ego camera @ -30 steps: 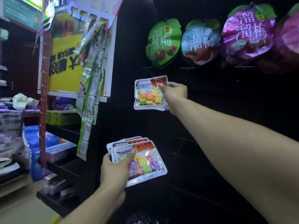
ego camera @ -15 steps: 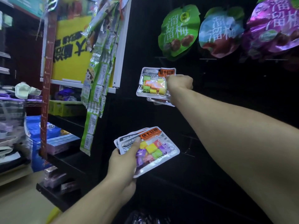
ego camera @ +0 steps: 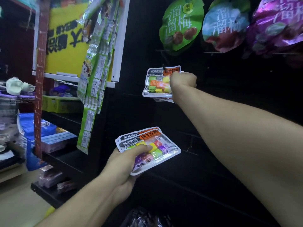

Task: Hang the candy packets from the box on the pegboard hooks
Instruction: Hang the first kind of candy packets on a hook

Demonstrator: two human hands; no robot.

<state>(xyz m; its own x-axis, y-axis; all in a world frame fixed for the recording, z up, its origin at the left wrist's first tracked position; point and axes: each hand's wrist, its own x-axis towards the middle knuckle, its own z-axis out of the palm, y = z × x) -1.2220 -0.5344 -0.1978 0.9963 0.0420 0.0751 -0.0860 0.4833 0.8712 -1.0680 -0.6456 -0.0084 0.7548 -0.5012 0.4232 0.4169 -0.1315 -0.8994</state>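
Head view, centre of the frame: the right hand is curled round the right edge of a candy packet, a flat, glossy, clear-windowed pouch with silvery crimped borders, an orange label corner and soft-looking cubes in green, orange and yellow inside; it stands upright against the dark pegboard, long axis roughly level, label edge up, with a thin black hook showing at its top edge and a second packet's edge peeking out beneath it. Lower centre, the left hand grips a fanned stack of packets of the same kind, thumb pressed on the top one, the stack lying nearly flat and tilted, its long axis running toward the lower right. Along the top right hang rounded, shiny foil bags: a green bag, a blue bag and a purple bag. At upper left a long strip of green sachets dangles beside a yellow sign
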